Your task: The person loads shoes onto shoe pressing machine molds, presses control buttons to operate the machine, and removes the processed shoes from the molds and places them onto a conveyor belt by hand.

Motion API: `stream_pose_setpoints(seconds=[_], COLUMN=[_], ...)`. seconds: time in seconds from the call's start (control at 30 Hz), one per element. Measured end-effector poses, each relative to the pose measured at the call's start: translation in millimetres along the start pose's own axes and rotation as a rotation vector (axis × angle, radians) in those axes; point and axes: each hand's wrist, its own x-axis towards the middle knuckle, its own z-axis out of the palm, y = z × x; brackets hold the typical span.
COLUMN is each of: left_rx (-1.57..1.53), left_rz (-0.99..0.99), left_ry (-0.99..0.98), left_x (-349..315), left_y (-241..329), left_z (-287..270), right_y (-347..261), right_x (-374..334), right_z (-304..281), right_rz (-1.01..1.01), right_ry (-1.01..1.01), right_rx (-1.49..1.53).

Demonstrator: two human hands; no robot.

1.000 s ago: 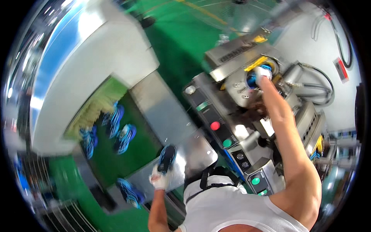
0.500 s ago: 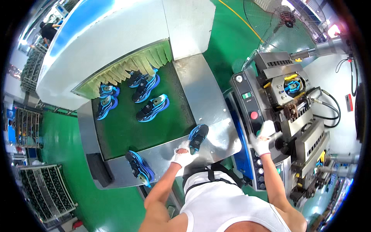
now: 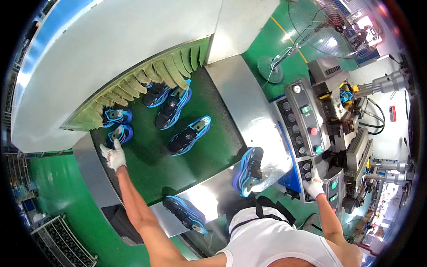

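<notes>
My left hand, in a white glove, reaches over the left side of the green conveyor belt. Its thumb and fingers are spread against or just above a black and blue sneaker; contact is unclear, and the hand partly hides the shoe. My gloved right hand is beside the dials of the machine's control panel, fingers extended and holding nothing visible. On the metal ledge in front of the belt lie one sneaker to the right and another sneaker nearer the middle.
More sneakers, including a sneaker at mid-belt, sit before the fabric strip curtain of a white housing. The pressing machine stands at right, with a floor fan behind it. A rack is at lower left.
My left hand has let go of the sneaker on the right of the ledge and swung left to the belt's sneakers. My right hand has moved down along the control panel. The view has shifted.
</notes>
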Motion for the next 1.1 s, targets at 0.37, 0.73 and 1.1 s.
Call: stream_pose_setpoints(seconds=[0.37, 0.73, 1.1], left_rx=[-0.102, -0.577, -0.713], left_rz=[0.453, 1.003, 1.711], left_ry=[0.131, -0.617, -1.447], left_x=[-19, -327, -592], left_y=[-46, 196, 442], left_z=[-17, -152, -214], right_y=[-96, -271, -51], right_x=[-32, -50, -58], right_z=[-21, -127, -129], right_rz=[0.119, -0.847, -0.239], right_ry=[-0.277, 0.286, 0.409], right_rx=[0.244, 0.634, 1.220])
